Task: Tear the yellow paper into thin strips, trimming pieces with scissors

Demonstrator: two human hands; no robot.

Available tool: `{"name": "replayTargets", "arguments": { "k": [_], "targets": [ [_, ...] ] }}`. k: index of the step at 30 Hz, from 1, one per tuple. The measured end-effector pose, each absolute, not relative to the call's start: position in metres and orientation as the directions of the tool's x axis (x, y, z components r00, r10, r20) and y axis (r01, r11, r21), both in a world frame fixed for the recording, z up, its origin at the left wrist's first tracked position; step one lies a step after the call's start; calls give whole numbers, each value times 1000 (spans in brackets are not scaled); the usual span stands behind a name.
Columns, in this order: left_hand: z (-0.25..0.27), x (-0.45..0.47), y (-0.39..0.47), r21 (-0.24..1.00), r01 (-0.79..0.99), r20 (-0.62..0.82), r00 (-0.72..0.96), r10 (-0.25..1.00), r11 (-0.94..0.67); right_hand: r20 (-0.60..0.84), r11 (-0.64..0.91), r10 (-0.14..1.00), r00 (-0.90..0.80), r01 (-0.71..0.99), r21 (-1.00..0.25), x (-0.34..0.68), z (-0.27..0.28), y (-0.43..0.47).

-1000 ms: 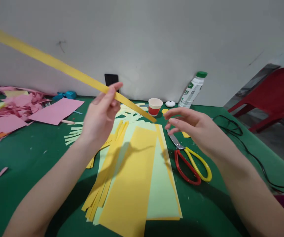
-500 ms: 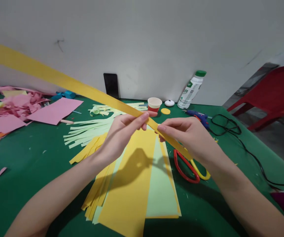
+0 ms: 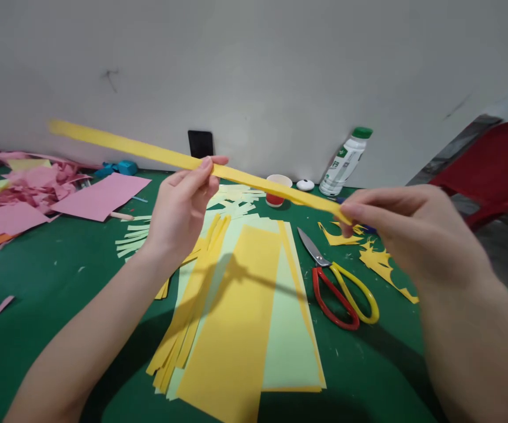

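A long yellow paper strip [image 3: 271, 187] stretches between my hands above the table. My left hand [image 3: 183, 197] pinches it partway along, and its free end reaches up to the left, slightly blurred. At the strip's right end, my right hand [image 3: 395, 226] has it between thumb and fingers. Below lie a wide yellow paper sheet [image 3: 236, 317] and pale green sheets [image 3: 291, 346], with several cut yellow strips [image 3: 181, 335] on their left side. Scissors [image 3: 324, 262] with one red and one yellow handle rest, blades parted, right of the sheets.
Pink paper scraps [image 3: 37, 188] are heaped at the left. Along the wall stand a phone [image 3: 201, 144], a paper cup [image 3: 275, 200], a white case [image 3: 305, 185] and a leaning bottle [image 3: 344, 161]. Yellow offcuts [image 3: 381, 264] lie by my right hand. A red chair [image 3: 492, 164] stands beyond.
My hands have moved apart along the strip, the left to the left and the right to the right. The scissors' blades and the yellow offcuts have come into view.
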State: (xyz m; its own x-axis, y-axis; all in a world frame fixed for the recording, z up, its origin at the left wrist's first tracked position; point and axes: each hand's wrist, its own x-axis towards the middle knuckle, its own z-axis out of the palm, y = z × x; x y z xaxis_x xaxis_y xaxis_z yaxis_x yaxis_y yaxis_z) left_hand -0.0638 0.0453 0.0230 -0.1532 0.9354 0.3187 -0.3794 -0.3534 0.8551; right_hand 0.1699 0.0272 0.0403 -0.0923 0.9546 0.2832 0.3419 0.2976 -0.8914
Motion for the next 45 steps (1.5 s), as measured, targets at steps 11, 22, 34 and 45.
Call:
{"name": "replayTargets", "arguments": {
  "k": [11, 22, 34, 45],
  "targets": [
    [27, -52, 30, 827, -437, 337, -119, 934, -354, 393, 407, 909, 142, -84, -910, 166, 42, 39],
    [9, -25, 15, 927, -355, 160, 85, 983, -120, 393, 389, 907, -150, -54, -920, 129, 16, 23],
    [23, -23, -20, 649, 300, 435, 608, 665, -699, 320, 304, 933, -167, -114, -946, 132, 18, 24],
    [35, -47, 0, 661, 479, 465, 342, 817, -577, 259, 261, 915, -310, -34, -965, 130, 21, 15]
  ]
}}
